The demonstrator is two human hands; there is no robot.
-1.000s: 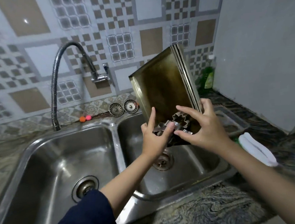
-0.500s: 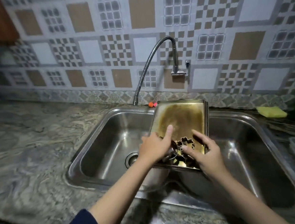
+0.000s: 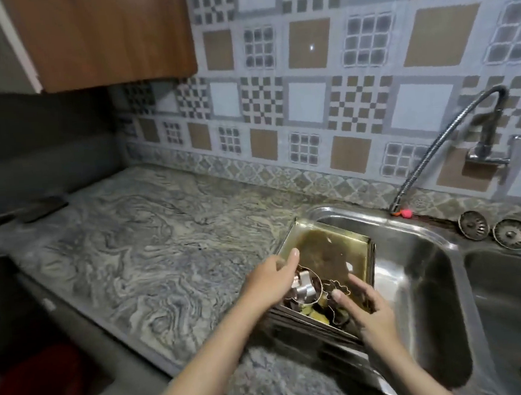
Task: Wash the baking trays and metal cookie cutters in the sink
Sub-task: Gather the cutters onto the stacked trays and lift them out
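A stack of greasy, brown-stained baking trays [image 3: 328,248] hangs over the left rim of the left sink basin [image 3: 414,266], tilted slightly towards me. Several metal cookie cutters [image 3: 310,290] lie in the top tray at its near end. My left hand [image 3: 272,280] grips the trays' near left corner, thumb on the cutters and index finger pointing up. My right hand [image 3: 371,310] holds the near right edge of the stack, fingers over the rim beside a cutter.
The marble counter [image 3: 151,246] stretches to the left. A flexible tap [image 3: 442,148] arches over the left basin. Two sink strainers [image 3: 492,229] lie behind the divider. The right basin [image 3: 516,302] is at the right edge. A red bin [image 3: 34,389] stands below left.
The trays went from nearly upright over the right basin to nearly flat and have travelled left, now over the left basin's left rim. My view has swung left.
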